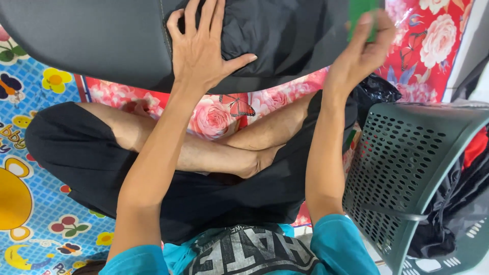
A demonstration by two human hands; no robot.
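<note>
I sit cross-legged on the floor. My left hand lies flat, fingers spread, on a black piece of cloth spread over a dark grey padded board in front of my knees. My right hand is raised at the board's right end and grips a small green object between thumb and fingers; most of that object is cut off by the top edge.
A grey perforated plastic basket stands tilted at my right, with dark and red clothes in it. A black plastic bag lies beside it. Under me are a red floral mat and a blue cartoon mat.
</note>
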